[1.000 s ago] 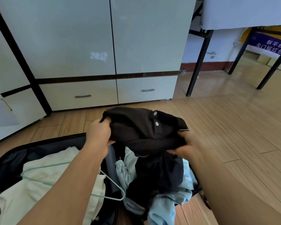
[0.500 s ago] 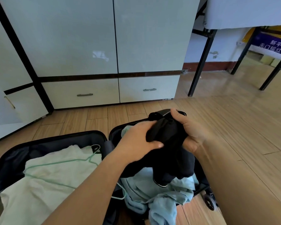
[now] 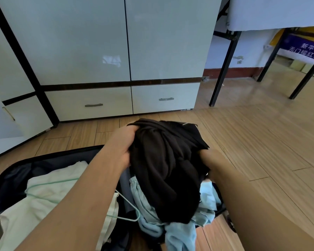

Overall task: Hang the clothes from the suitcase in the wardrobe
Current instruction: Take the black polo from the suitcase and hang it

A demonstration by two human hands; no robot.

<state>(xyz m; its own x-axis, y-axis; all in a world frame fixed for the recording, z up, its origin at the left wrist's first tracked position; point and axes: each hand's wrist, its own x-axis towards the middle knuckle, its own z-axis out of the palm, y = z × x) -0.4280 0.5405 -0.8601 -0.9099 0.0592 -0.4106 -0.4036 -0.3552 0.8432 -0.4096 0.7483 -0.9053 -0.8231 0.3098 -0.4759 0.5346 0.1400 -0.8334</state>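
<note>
A bunched black garment (image 3: 167,163) hangs between my hands above the open black suitcase (image 3: 43,160) on the floor. My left hand (image 3: 122,142) grips its upper left edge. My right hand (image 3: 209,157) holds its right side, with the fingers mostly hidden behind the cloth. Under the garment lie light blue clothes (image 3: 181,230). In the suitcase's left half lies a pale cream garment (image 3: 49,198) with a mint green hanger (image 3: 129,212) on it. The white wardrobe (image 3: 116,42) stands behind with its doors closed.
Two drawers with metal handles (image 3: 93,105) run along the wardrobe's base. A black-legged table (image 3: 223,69) with a white cloth stands at the right. A white panel (image 3: 0,124) leans at the far left. Wooden floor stretches to the right.
My hands have moved apart from the tight ball they held half a second ago, and the black garment now hangs longer and wider between them.
</note>
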